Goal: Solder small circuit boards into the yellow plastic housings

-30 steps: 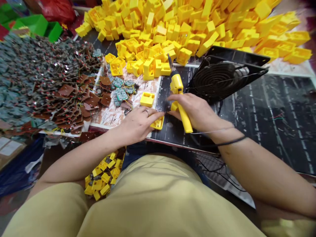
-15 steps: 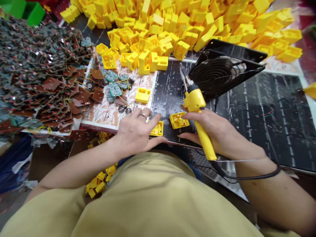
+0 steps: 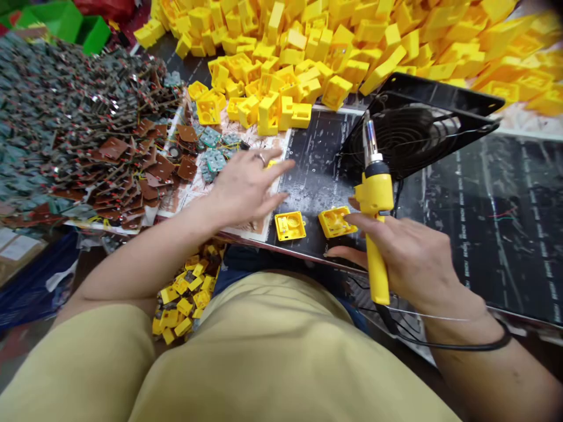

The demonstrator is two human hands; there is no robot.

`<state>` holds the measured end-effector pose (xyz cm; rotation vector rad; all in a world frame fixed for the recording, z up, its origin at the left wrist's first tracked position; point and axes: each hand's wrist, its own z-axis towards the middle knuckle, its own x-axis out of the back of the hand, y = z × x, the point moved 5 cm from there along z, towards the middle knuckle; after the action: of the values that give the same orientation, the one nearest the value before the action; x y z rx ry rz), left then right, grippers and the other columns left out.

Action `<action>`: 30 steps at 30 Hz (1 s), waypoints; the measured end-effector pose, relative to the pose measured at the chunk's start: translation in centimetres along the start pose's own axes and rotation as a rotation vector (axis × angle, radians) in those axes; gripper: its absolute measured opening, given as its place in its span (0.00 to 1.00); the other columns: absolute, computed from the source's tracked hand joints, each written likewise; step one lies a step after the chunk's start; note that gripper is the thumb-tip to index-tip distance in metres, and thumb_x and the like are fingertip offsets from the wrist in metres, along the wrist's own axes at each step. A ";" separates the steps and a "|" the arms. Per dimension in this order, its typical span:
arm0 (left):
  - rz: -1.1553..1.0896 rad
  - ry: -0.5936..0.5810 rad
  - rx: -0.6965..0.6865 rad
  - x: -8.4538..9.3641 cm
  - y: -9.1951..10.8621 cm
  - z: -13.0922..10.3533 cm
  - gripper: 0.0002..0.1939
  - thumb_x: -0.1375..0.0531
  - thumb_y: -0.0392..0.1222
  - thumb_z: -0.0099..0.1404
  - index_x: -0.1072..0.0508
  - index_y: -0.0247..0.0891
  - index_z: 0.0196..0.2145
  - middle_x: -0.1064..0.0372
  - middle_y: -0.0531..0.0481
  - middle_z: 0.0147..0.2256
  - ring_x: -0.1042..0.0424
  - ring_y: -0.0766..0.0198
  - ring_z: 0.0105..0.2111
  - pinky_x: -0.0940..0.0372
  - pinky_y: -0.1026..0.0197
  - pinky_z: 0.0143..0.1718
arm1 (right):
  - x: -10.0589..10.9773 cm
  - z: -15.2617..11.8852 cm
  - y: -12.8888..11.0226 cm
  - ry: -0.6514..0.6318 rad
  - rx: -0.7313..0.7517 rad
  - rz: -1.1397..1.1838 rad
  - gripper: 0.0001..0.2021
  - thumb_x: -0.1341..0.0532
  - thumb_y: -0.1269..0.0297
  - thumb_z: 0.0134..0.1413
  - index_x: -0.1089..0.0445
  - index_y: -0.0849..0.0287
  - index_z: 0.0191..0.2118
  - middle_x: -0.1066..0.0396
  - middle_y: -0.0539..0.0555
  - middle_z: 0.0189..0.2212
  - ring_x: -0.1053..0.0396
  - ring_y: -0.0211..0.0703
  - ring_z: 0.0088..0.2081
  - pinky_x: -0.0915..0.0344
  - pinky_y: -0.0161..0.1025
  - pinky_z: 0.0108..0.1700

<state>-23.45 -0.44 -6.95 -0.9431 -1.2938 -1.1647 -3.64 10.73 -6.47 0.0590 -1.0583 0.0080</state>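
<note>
My right hand [image 3: 409, 252] grips a yellow soldering iron [image 3: 377, 193], its metal tip pointing away from me. One finger of that hand reaches the edge of an open yellow plastic case [image 3: 335, 223]; whether it touches I cannot tell. To the left lies another open yellow case [image 3: 290, 226] with a small part inside. My left hand [image 3: 246, 187] is over the table's left part, fingers spread. Beneath its fingertips shows a bit of a third yellow case [image 3: 271, 164], mostly hidden.
A large heap of yellow cases [image 3: 281, 53] covers the back. Brown and green circuit boards [image 3: 101, 129] pile up at left, with green bins [image 3: 90, 32] behind. A black fan [image 3: 413, 129] leans at back right. More yellow pieces [image 3: 187, 299] lie below the table edge.
My left hand has moved away from the nearer left case, up over the third case. My right hand still holds the soldering iron, now more upright. The view has shifted slightly left.
</note>
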 end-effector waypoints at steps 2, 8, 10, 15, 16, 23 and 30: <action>0.044 -0.102 0.067 -0.2 -1.9 1.6 0.28 0.42 0.47 0.63 0.35 0.38 0.59 0.36 0.37 0.57 0.38 0.43 0.58 0.42 0.43 0.57 | -0.2 0.2 0.5 -0.045 0.010 0.101 0.19 0.38 0.55 0.60 0.37 0.59 0.52 0.27 0.59 0.41 0.30 0.52 0.38 0.36 0.44 0.38; -0.416 -0.197 0.065 -0.5 -2.1 5.7 0.22 0.50 0.53 0.67 0.29 0.38 0.50 0.27 0.46 0.40 0.29 0.60 0.40 0.35 0.58 0.42 | -1.5 1.0 1.2 -0.125 0.057 0.390 0.16 0.42 0.68 0.62 0.41 0.58 0.54 0.30 0.59 0.47 0.30 0.48 0.45 0.32 0.46 0.48; -0.484 -0.299 0.121 -1.3 -1.3 6.7 0.23 0.54 0.55 0.68 0.27 0.37 0.39 0.28 0.47 0.34 0.30 0.62 0.34 0.36 0.60 0.36 | -1.5 1.1 0.8 -0.082 0.041 0.260 0.14 0.42 0.67 0.62 0.39 0.59 0.52 0.28 0.57 0.40 0.29 0.45 0.38 0.32 0.41 0.40; -0.217 -0.307 0.200 -2.0 -0.3 7.7 0.31 0.59 0.60 0.70 0.26 0.36 0.33 0.29 0.45 0.30 0.29 0.56 0.36 0.37 0.55 0.40 | -0.7 0.8 -0.2 0.050 -0.056 0.051 0.19 0.36 0.53 0.57 0.36 0.60 0.48 0.28 0.55 0.33 0.29 0.43 0.30 0.37 0.39 0.31; -0.124 -0.236 0.226 -1.7 -0.4 7.6 0.30 0.58 0.61 0.70 0.25 0.36 0.36 0.29 0.44 0.33 0.29 0.53 0.39 0.37 0.52 0.43 | -0.6 0.7 -0.1 0.041 -0.069 0.082 0.21 0.36 0.51 0.57 0.36 0.60 0.49 0.28 0.55 0.34 0.29 0.44 0.31 0.36 0.39 0.32; 0.141 -0.160 0.037 -0.9 1.0 5.1 0.27 0.49 0.60 0.66 0.29 0.41 0.53 0.30 0.39 0.46 0.31 0.44 0.48 0.36 0.50 0.41 | -2.0 0.9 0.8 -0.094 0.030 0.457 0.20 0.38 0.62 0.60 0.41 0.58 0.55 0.30 0.58 0.49 0.31 0.48 0.49 0.34 0.47 0.52; -0.090 -0.340 -0.060 0.2 -0.1 4.4 0.27 0.50 0.60 0.68 0.32 0.46 0.57 0.28 0.45 0.48 0.30 0.54 0.47 0.36 0.55 0.44 | -2.4 0.5 0.3 0.020 -0.008 0.341 0.19 0.36 0.62 0.58 0.38 0.58 0.53 0.27 0.58 0.41 0.28 0.49 0.44 0.29 0.45 0.42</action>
<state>-24.44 3.82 -6.37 -1.1743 -1.5924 -1.1496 -5.26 11.05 -8.33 -0.1287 -1.0383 0.3126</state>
